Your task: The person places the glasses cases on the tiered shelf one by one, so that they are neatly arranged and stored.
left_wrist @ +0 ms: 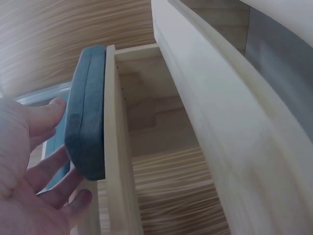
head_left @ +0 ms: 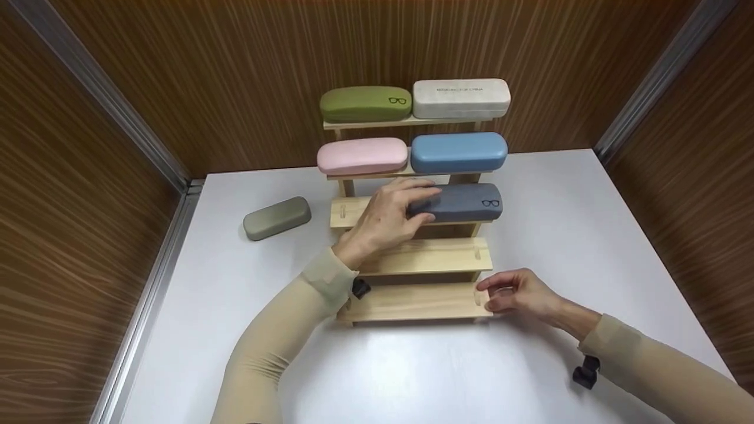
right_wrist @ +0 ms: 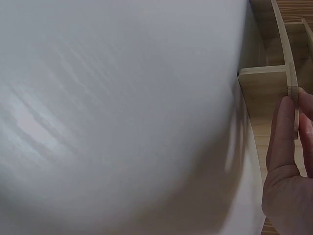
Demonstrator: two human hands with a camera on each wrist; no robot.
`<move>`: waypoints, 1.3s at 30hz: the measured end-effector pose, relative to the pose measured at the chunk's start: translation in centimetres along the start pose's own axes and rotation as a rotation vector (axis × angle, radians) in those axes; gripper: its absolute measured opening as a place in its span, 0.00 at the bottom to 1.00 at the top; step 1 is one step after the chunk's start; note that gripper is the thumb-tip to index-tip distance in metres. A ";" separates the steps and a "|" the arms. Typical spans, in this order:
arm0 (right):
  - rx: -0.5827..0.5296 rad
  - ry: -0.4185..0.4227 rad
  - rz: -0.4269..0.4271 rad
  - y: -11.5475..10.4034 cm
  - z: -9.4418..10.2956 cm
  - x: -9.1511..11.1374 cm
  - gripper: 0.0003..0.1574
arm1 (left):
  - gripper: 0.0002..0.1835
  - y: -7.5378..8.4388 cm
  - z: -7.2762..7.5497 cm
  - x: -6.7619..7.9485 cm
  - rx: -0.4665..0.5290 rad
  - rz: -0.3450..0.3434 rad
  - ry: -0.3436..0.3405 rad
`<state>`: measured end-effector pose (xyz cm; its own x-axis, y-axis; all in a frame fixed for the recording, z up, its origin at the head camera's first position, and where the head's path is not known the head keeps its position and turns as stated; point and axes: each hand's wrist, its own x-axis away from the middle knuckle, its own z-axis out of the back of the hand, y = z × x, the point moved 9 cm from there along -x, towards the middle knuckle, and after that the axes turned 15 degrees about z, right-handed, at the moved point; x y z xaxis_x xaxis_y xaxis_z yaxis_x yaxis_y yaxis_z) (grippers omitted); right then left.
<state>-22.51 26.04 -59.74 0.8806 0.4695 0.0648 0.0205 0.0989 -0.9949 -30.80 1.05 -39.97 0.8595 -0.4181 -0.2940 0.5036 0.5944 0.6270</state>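
My left hand is at the left end of a grey-blue glasses case, which sits on the right half of the middle tier of a wooden stepped rack. Its thumb and index finger straddle the case's end. From the left wrist view, the case lies along the shelf edge, with fingers at its near end. My right hand pinches the right end of the rack's lowest shelf between thumb and fingers. The right wrist view shows that hand on the board's end.
Green and white glasses cases stand on the top tier, pink and blue ones below. An olive-grey case lies on the white table left of the rack. Wood-grain panels enclose the back and sides.
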 end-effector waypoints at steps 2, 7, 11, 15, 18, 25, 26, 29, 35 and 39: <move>-0.010 -0.003 0.001 0.0 0.0 0.1 0.29 | 0.23 0.0 0.5 0.2 0.017 -0.014 0.006; -0.016 0.008 0.010 0.0 0.0 0.2 0.28 | 0.20 -0.4 2.0 0.8 0.052 -0.031 0.029; -0.006 0.017 0.021 -0.1 0.0 0.3 0.28 | 0.19 -0.8 3.2 1.6 0.058 -0.046 0.045; 0.000 0.025 0.025 -0.3 -0.1 0.4 0.29 | 0.18 -1.3 4.2 2.6 0.049 -0.067 0.061; 0.006 0.030 0.022 -0.3 -0.1 0.5 0.30 | 0.18 -2.0 5.0 3.5 0.047 -0.071 0.077; -0.005 0.028 0.029 -0.3 -0.2 0.6 0.29 | 0.18 -3.8 6.6 5.0 0.046 -0.032 0.099; -0.005 0.029 0.030 -0.3 -0.2 0.6 0.29 | 0.18 -4.0 6.7 5.2 0.045 -0.024 0.100; -0.006 0.031 0.033 -0.3 -0.2 0.6 0.28 | 0.18 -4.7 7.3 5.7 0.059 -0.001 0.102; -0.010 0.035 0.027 -0.2 -0.2 0.6 0.29 | 0.17 -6.3 8.6 7.0 0.097 0.024 0.116; -0.006 0.044 0.022 -0.2 -0.1 0.6 0.29 | 0.16 -7.9 9.4 7.8 0.073 0.061 0.142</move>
<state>-21.93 26.20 -59.54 0.9006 0.4328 0.0395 0.0034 0.0838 -0.9965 -28.90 -13.36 -40.39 0.8947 -0.2785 -0.3493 0.4467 0.5624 0.6958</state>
